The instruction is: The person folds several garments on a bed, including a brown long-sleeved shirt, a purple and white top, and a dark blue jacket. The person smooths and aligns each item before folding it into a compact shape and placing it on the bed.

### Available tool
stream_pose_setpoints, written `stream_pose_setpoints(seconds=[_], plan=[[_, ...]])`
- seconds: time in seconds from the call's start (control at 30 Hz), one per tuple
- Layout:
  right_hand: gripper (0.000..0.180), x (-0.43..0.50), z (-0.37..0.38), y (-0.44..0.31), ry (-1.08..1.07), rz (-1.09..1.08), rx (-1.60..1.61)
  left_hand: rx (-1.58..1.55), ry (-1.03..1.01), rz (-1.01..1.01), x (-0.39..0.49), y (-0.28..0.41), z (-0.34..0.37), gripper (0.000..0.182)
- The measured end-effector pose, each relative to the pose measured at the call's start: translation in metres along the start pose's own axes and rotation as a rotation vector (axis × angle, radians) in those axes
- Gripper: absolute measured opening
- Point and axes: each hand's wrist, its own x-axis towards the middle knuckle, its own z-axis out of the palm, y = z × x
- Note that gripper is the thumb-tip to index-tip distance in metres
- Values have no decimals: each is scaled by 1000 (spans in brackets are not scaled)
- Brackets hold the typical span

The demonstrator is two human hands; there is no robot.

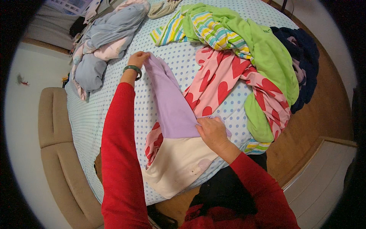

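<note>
A garment with a cream body [180,160] and a lilac sleeve [174,106] lies at the bed's near side. My left hand [139,59], with a dark green bangle at the wrist, grips the far end of the lilac part, which stretches away from me. My right hand [213,132] pinches the lilac fabric near where it meets the cream. Part of a pink cloth with red hearts [154,143] shows at the garment's left edge. More heart-patterned cloth [221,80] lies beyond my right hand, partly beneath a bright green cloth [266,54] with a striped side.
The bed has a white sheet with blue dots [120,106]. Grey and pink bedding [111,31] is heaped at the far left, a beige cloth [163,9] lies near the top, and a dark navy cloth [310,63] hangs at the right edge. A beige padded headboard [61,160] stands left.
</note>
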Motion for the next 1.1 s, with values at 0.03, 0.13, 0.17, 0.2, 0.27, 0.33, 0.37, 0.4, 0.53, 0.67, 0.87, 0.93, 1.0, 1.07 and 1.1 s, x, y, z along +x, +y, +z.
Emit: stream_pose_setpoints(seconds=[0.03, 0.13, 0.17, 0.2, 0.27, 0.33, 0.37, 0.4, 0.53, 0.67, 0.87, 0.93, 1.0, 1.07, 1.1], plan=[[15, 0, 0, 0, -12, 1, 1, -101, 125, 38, 0, 0, -7, 27], [15, 0, -1, 0, 12, 0, 20, -259, 215, -23, 0, 8, -21, 31], [16, 0, -1, -1, 16, 0, 18, -184, 233, 11, -2, 13, -24, 32], [16, 0, -1, -1, 17, 3, 15, -103, 256, 59, -4, 18, -24, 33], [16, 0, -1, -1, 16, 8, 14, 39, 244, 36, -5, 32, -22, 36], [16, 0, -1, -1, 13, 14, 19, 233, 203, 27, -3, 46, -18, 38], [16, 0, 0, -1, 12, 20, 22, 324, 204, 58, -3, 51, -15, 38], [16, 0, 0, -1, 10, 25, 27, 428, 200, 65, -2, 55, -12, 37], [16, -1, 0, -1, -10, 27, 36, 488, 167, 11, 3, 48, 4, 44], [16, -1, 0, 0, -9, 18, 23, 457, 235, -286, -5, 15, 21, 61], [15, 0, 1, 0, 12, -1, 10, 1, -191, -736, -53, -9, 30, 74], [16, -1, 0, -1, -21, 21, 29, 12, -293, -725, -67, -5, 33, 66], [17, -1, -2, -2, -19, 29, 31, 55, -383, -648, -74, 1, 35, 61], [17, 0, -4, -3, -12, 35, 42, -403, -329, -631, -74, 8, 36, 54], [17, 0, -4, -3, -8, 38, 49, -604, -278, -646, -73, 10, 36, 50]])
